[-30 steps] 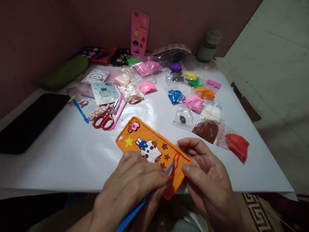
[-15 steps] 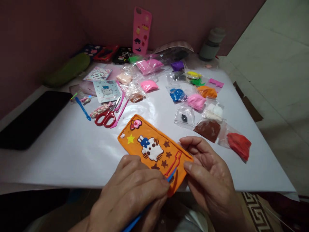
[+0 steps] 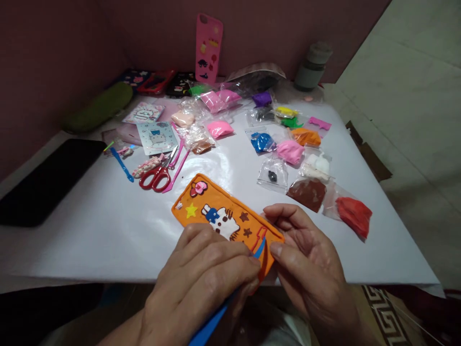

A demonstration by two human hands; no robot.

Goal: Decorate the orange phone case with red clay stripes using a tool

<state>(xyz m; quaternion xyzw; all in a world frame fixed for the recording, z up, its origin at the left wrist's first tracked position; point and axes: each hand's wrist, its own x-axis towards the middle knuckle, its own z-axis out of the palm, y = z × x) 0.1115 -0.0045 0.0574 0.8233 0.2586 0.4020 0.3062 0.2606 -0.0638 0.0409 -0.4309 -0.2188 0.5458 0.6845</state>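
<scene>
Your orange case [image 3: 216, 201] sits right btwn your hands at the near edge of the white tabletop [image 3: 122, 240], decorated face up, propped a bit by the R. Take the case as ref: its long axis runs slantwise, far-left end to near-right end.

Your R hand [image 3: 309, 262] is closest to that near-right end: thumb pressed on the face by the rim, fingers curled behind, so it's gripping the case. Your L hand [image 3: 205, 271] lies over the case's near long side, hiding part of it; fingers are closed round the blue tool [image 3: 260, 247], w/ the tool's other end poking out below the palm.

Key relation, I'd judge: tool tip vs. the red outline [image 3: 261, 232], which crosses the case's short way near the R thumb. Tip's right at that line; can't tell if it's touching or just above. L has the tool, R is the nearer hand to that end, so R steadiness prob. matters most.

Beyond the case, to its left: red-handled scissors [image 3: 164, 167]. To its right, past the R hand: bag of red clay [image 3: 355, 216], w/ brown clay [image 3: 308, 193] next to it.
</scene>
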